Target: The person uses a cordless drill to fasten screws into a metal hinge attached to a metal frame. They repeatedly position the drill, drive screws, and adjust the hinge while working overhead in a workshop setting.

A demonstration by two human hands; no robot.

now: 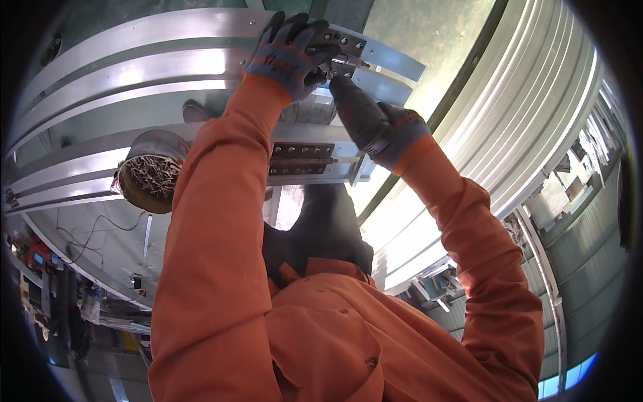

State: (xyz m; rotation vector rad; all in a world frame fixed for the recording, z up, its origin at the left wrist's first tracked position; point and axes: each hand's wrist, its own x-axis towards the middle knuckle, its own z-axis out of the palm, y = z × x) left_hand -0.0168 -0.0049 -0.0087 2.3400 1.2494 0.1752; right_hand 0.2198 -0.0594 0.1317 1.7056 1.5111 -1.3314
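Observation:
My left hand [284, 60], in a grey and black glove, lies over the upper metal rail at a dark drilled plate [345, 43]. Its thumb and index finger close in around the tip of a power screwdriver; what they pinch there is too small to make out. The other fingers reach across the rail. My right hand [404, 137], also gloved, grips the dark power screwdriver [362, 114], its nose pointing at the plate beside my left fingers. Closer to me, a second drilled plate [301, 159] with rows of holes sits on the lower rail.
A round tub [155, 144] full of screws stands by my left forearm. Long curved-looking silvery rails [154, 63] run off to the left. Stacked pale metal profiles [516, 114] fill the right side. A thin dark cable [100, 231] lies at lower left.

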